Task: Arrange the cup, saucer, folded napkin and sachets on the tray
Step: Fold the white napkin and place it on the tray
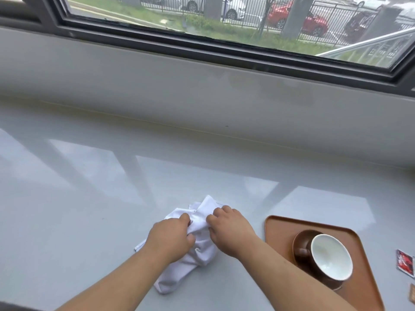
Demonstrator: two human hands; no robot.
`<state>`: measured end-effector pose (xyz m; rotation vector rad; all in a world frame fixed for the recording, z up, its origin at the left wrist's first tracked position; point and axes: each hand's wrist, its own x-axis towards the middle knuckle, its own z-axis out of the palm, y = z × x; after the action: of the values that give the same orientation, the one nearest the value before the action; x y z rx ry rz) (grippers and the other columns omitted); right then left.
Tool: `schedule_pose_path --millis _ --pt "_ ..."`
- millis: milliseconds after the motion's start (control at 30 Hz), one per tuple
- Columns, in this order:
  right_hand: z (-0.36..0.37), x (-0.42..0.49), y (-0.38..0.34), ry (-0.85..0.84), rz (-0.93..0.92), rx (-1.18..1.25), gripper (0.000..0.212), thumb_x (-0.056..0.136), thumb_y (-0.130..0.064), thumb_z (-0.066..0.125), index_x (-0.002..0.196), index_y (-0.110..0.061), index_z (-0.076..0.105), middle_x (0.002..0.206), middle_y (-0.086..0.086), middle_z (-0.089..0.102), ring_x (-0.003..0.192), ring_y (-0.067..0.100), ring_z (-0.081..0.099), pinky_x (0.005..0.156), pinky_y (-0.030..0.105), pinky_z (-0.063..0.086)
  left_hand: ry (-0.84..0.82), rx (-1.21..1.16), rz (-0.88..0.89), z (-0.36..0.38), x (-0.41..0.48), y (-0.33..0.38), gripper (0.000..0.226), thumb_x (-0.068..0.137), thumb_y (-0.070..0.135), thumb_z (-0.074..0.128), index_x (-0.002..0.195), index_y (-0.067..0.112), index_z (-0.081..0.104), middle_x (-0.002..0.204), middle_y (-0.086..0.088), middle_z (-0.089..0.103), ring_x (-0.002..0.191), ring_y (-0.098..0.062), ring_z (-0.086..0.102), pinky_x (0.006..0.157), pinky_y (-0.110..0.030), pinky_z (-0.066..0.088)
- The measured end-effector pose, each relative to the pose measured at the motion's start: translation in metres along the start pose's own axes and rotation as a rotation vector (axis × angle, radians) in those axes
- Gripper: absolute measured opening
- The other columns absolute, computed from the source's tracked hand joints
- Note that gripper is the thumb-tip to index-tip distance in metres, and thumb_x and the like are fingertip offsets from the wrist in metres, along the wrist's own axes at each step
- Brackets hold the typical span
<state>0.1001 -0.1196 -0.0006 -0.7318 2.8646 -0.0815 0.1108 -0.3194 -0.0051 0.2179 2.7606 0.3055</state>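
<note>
A: Nearest to us, what do we have?

B: Our two forearms reach in from the bottom edge. Our left hand (170, 240) is curled down onto the white napkin (188, 268), fingers closed and bunching the cloth. Our right hand (229, 230) sits just beside it, fingers bent and pinching the same cloth.

A: So is the napkin folded?

B: No, we see it crumpled, lying on the pale counter (89, 198), off the tray.

A: And to our right?

B: The brown tray (278, 227) rests on the counter. On it sits the brown saucer (301, 241), with the cup (330, 259), white inside, standing on the saucer.

A: The sachets?

B: We see a red sachet (405, 265) on the counter beyond the tray's right edge, and part of another sachet (412, 296) at the frame edge.

A: Farther off?

B: The window (224, 23) above the sill.
</note>
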Motion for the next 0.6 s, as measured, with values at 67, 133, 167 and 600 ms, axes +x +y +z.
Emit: schedule_pose_path --millis 67,133,167,600 --pt "-0.005 0.002 -0.002 0.006 0.004 0.011 0.017 0.096 -0.03 0.05 0.103 -0.017 0.059 0.102 0.006 0.06 0.095 0.031 0.053 0.079 0.039 0.042 0.02 -0.016 0.027 -0.008 0.002 -0.003 0.009 0.089 0.036 0.045 0.095 0.028 0.046 0.069 0.005 0.039 0.07 -0.023 0.05 0.047 -0.029 0.022" --pt "-0.012 0.005 -0.003 0.019 0.02 0.032 0.015 0.094 -0.026 0.05 0.102 -0.016 0.059 0.101 0.006 0.06 0.094 0.03 0.052 0.075 0.038 0.04 0.05 -0.057 0.045 -0.021 0.002 -0.003 0.009 0.089 0.031 0.045 0.086 0.026 0.039 0.068 0.004 0.04 0.065 -0.023 0.048 0.047 -0.031 0.023" --pt "-0.018 0.007 -0.005 0.028 0.039 0.053 0.013 0.093 -0.022 0.049 0.101 -0.016 0.059 0.099 0.006 0.06 0.093 0.03 0.052 0.072 0.037 0.036 0.07 -0.076 0.053 -0.029 0.003 -0.003 0.011 0.088 0.029 0.045 0.083 0.025 0.037 0.066 0.004 0.043 0.062 -0.021 0.046 0.046 -0.032 0.023" --pt "-0.171 0.027 0.039 0.309 0.257 0.104 0.013 0.091 -0.013 0.048 0.097 -0.019 0.059 0.094 0.003 0.065 0.089 0.033 0.062 0.07 0.042 0.052 0.338 0.056 0.025 -0.17 0.033 -0.014 0.019 0.091 0.015 0.047 0.102 0.026 0.058 0.098 0.0 0.071 0.089 -0.031 0.063 0.063 -0.035 0.041"
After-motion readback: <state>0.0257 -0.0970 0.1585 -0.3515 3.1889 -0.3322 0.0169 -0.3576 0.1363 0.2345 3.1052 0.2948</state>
